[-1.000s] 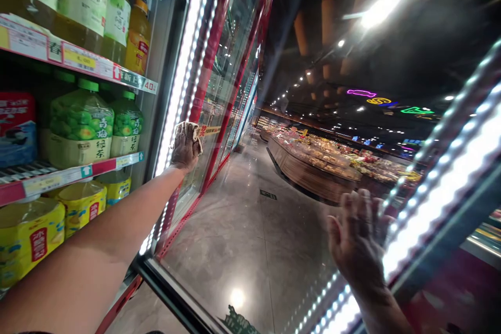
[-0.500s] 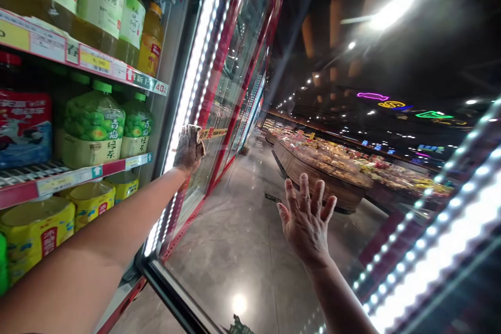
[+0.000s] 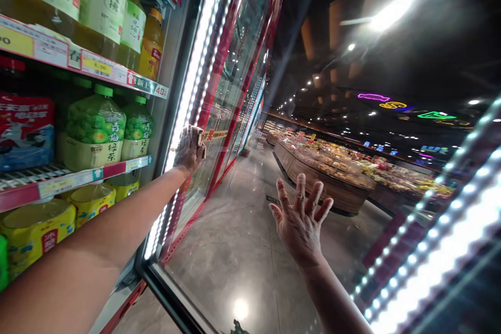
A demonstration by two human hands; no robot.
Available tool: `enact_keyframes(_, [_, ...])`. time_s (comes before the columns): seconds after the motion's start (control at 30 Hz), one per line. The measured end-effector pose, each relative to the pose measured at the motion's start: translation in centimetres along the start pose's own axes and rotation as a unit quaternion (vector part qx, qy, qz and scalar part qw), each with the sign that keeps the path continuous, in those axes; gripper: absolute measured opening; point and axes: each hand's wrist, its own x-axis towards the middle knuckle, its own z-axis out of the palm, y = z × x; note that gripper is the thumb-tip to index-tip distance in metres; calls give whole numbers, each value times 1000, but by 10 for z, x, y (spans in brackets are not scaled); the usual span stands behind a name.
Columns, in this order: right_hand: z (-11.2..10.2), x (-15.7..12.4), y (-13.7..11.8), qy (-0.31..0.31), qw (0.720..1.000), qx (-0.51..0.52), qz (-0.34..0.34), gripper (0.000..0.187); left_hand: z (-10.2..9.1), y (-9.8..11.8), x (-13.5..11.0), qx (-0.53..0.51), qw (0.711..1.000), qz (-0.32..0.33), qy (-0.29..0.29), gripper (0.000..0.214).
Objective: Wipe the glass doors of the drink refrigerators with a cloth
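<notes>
My left hand (image 3: 189, 149) is stretched out and closed on a pale cloth (image 3: 199, 138), pressed against the lit frame of the cooler (image 3: 191, 78) beside the hinge of its open glass door (image 3: 242, 250). My right hand (image 3: 299, 222) is open, fingers spread, flat against the inside of that glass door. Through the glass I see the shop floor.
Cooler shelves at left hold large green-tea bottles (image 3: 96, 125), yellow bottles (image 3: 33, 229) below and a red price rail (image 3: 70, 180). A bright LED strip (image 3: 430, 250) runs along the door's far edge. Beyond the glass stands a long wooden display counter (image 3: 332, 177) of goods.
My right hand moved left from the door's lit edge to the middle of the glass and spread flat. My left hand with the cloth stayed nearly in place.
</notes>
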Motion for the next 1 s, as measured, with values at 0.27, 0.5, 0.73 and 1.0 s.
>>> enact_keyframes(0.27, [-1, 2, -2, 6, 1000, 23, -2, 101, -14, -6, 28, 5, 1000, -27, -7, 69])
enact_keyframes(0.5, [0, 2, -5, -4, 1000, 14, 8, 103, -7, 6, 33, -13, 999, -35, 14, 68])
enact_keyframes(0.73, [-3, 8, -7, 8, 999, 36, 6, 92, -21, 3, 59, -16, 1000, -12, 3, 73])
enact_keyframes(1.0, [-7, 44, 0, 9, 998, 57, -24, 88, -18, 5, 65, -27, 1000, -17, -1, 70])
